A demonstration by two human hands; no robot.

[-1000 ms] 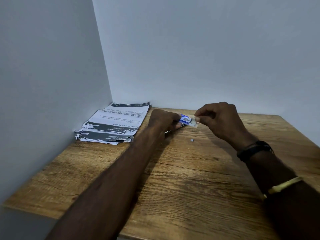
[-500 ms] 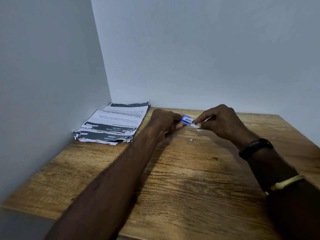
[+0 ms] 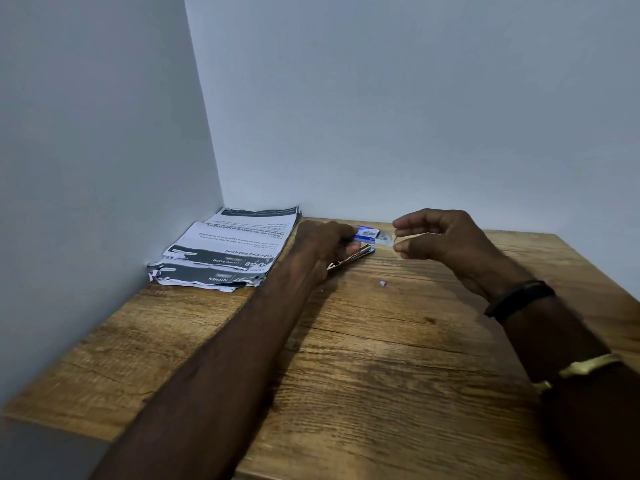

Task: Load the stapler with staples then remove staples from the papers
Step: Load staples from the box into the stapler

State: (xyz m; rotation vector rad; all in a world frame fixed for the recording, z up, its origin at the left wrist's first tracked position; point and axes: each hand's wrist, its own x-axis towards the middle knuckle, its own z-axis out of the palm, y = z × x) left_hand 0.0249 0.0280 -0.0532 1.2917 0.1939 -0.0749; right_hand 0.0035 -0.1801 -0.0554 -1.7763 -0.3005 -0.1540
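A small blue staple box (image 3: 367, 233) is pinched in my left hand (image 3: 325, 242) near the table's back edge, and its pale inner tray (image 3: 385, 239) sticks out to the right. Under that hand lies the stapler (image 3: 350, 259), its metal body and blue tip showing on the wood. My right hand (image 3: 440, 242) hovers just right of the tray, thumb and fingers curled and apart, touching neither box nor tray. A stack of printed papers (image 3: 228, 251) with torn edges fills the back left corner.
A tiny loose staple piece (image 3: 382, 283) lies on the wooden table (image 3: 363, 358) in front of the hands. Grey walls close the left side and the back. The table's front edge runs low in the view.
My right hand, which was pinching the box's tray, has let go and opened, drawing slightly to the right. The tray now sticks out of the box. My left hand keeps its hold.
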